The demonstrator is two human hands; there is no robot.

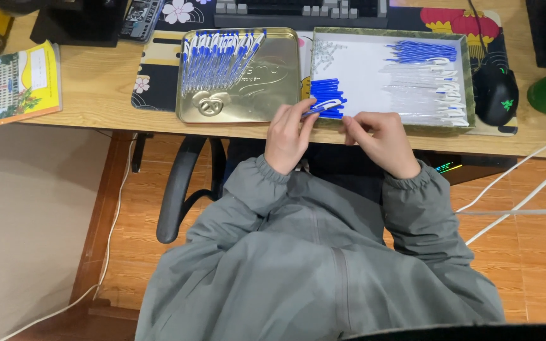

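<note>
Blue pen pinched at the bench edge, centre of frame

The left hand (287, 137) has its fingers clamped on a blue pen (323, 106), which lies nearly level, its long axis running right toward the right hand (380, 140). That hand's fingers are curled just beside the tip; can't tell if they grip anything. The white tray (361, 76) sits right above.

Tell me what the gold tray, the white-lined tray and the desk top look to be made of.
Gold tray: likely thin metal; shiny, with glare and embossed shapes.
White-lined tray: probably cardboard; matte white floor, patterned greenish rim, no glare.
Desk top: wood or wood-look laminate; pale grain, smooth finish. The picture cannot settle which.
</note>
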